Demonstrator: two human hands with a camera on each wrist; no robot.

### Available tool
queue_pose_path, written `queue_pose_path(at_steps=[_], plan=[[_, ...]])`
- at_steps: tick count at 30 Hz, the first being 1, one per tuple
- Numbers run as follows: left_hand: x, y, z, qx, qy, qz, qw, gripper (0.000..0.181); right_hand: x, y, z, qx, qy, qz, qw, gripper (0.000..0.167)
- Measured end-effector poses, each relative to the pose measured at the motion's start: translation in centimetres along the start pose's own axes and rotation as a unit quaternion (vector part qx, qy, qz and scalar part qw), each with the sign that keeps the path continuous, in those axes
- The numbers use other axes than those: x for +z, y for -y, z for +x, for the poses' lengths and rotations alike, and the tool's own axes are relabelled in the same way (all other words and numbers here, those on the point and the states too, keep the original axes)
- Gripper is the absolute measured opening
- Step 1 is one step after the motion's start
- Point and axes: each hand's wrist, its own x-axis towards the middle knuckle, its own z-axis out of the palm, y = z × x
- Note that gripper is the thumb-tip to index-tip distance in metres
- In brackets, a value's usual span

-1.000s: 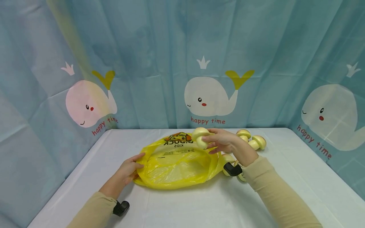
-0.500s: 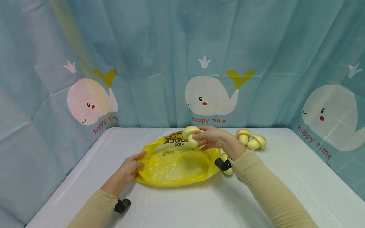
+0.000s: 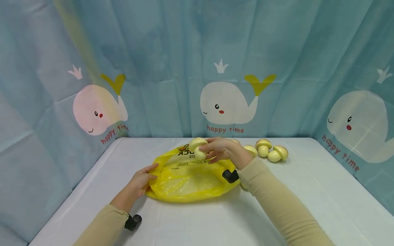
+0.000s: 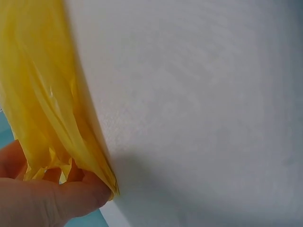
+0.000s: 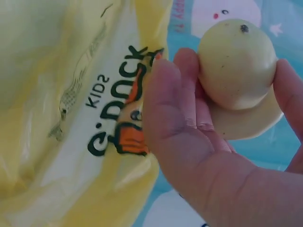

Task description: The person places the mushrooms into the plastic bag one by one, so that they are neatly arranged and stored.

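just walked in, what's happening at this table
A person's left hand grips one side of a yellow plastic bag, whose mouth is open on the white table. Their right hand holds a mushroom near the bag's opening, not yet inside. More mushrooms sit on the table toward the person's right, some partly hidden by the right arm.

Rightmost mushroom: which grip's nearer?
Right: the right grip is left of the rightmost mushroom, holding another mushroom; the left grip is farther left, holding the bag.
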Motion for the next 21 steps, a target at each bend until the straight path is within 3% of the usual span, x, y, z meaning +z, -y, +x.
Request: queue_pose_path(at_steps=[4, 11, 15, 21], plan=[[0.1, 0.1, 0.0, 0.0, -0.002, 0.002, 1.0, 0.059, 0.6, -0.2, 1.0, 0.023, -0.009, 0.008, 0.9997, 0.044], [0.1, 0.2, 0.0, 0.004, -0.001, -0.001, 1.0, 0.058, 1.8, -0.3, 2.4, 0.05, -0.013, -0.035, 0.998, 0.077], [0.1, 0.2, 0.0, 0.004, -0.004, -0.003, 1.0, 0.059, 2.4, -0.6, 3.4, 0.057, -0.017, -0.061, 0.9963, 0.07], [0.1, 0.2, -0.1, 0.006, -0.003, -0.008, 0.9999, 0.059, 3.4, -1.3, 4.7, 0.082, -0.038, -0.031, 0.9954, 0.05]])
